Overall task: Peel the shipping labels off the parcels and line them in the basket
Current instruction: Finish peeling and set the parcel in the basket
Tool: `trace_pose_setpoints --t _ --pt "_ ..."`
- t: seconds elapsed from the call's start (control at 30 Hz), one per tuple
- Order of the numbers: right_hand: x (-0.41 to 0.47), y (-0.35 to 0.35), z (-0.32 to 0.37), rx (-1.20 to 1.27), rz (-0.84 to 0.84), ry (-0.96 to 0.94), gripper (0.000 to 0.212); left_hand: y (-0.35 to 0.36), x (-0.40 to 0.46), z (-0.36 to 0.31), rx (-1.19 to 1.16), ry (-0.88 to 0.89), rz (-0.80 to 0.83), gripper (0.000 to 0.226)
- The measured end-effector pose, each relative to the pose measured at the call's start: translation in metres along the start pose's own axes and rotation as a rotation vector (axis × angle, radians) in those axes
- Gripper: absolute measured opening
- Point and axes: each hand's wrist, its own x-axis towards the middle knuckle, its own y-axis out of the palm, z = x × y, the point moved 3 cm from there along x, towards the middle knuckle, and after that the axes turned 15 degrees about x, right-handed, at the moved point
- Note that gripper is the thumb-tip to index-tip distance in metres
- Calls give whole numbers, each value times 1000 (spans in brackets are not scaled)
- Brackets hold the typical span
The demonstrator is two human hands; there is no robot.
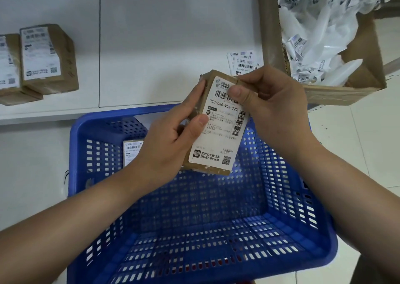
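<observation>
The white shipping label [220, 123] on the brown cardboard parcel [211, 169] held over the blue perforated plastic basket [281, 197] reads "050-050 V05-220" in large print below a barcode, the first character partly cut off. A logo with Chinese characters stands at its top, Chinese lines beside a heart icon and a QR code at its bottom. The fine print between is too blurred to read. Labels on other parcels [43, 54] near the surface's left edge cannot be read.
</observation>
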Motion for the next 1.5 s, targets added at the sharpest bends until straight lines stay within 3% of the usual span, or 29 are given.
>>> trace_pose_setpoints --t 0.23,0.4,0.5,0.77,1.0,1.03,1.13,1.2,1.27,1.43,1.5 --pt "0 -2 -3 -96 -22 -44 6 1 0 -2 -14 2 14 53" --pt "-5 5 2 -241 103 -52 59 -2 1 -2 -8 -6 21 52" --pt "-7 8 0 -269 106 -67 69 1 0 1 -4 -3 34 51" --pt "-5 8 1 -169 -15 -108 30 7 -3 10 45 39 82 53" --pt "0 7 -5 -139 25 -72 20 4 -5 13 54 17 40 54" --pt "0 8 -4 -140 80 -36 25 2 -4 13 44 2 22 53" --pt "-4 11 -4 -199 199 45 73 -3 -2 11 15 -25 -7 55" --pt "-8 14 -5 -252 204 60 86 -4 -1 7 -24 -30 -22 54" --pt "-8 14 -7 -198 177 69 73 -4 -2 5 -85 -41 -38 50" --pt "2 4 -5 20 116 -5 10 -7 -1 4 -135 -58 -43 49" --pt "5 0 -5 36 115 -38 9 -8 -1 3 -126 -46 -25 49"
